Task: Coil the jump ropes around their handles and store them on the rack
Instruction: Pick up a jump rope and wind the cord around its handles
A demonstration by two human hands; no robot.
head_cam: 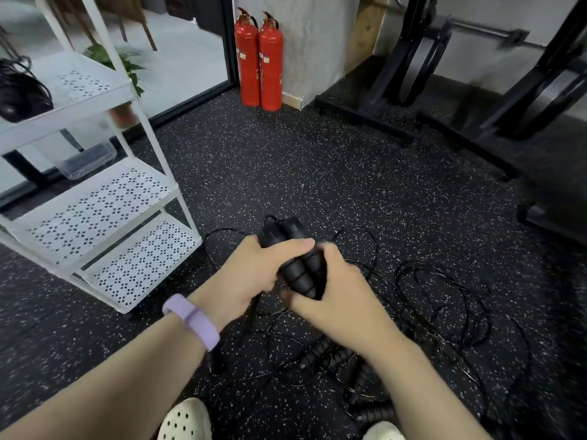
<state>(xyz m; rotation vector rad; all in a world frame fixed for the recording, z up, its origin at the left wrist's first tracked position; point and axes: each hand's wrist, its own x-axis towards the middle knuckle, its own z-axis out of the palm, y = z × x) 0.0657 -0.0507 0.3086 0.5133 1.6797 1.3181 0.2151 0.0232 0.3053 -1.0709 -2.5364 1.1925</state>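
Two hands (254, 277), two red fire extinguishers (259, 58), one white rack (95, 198) with three shelves, two pale shoes (185, 420), one purple wristband (192, 322).

The rack (104, 198) stands on the floor (286, 173) at the left, a coiled rope (19, 90) on its top shelf and a tray (89, 160) behind it. Two extinguishers (259, 58) stand against the far wall. Between both hands, the handles (295, 258) sit above loose ropes (428, 300) spread to the right.
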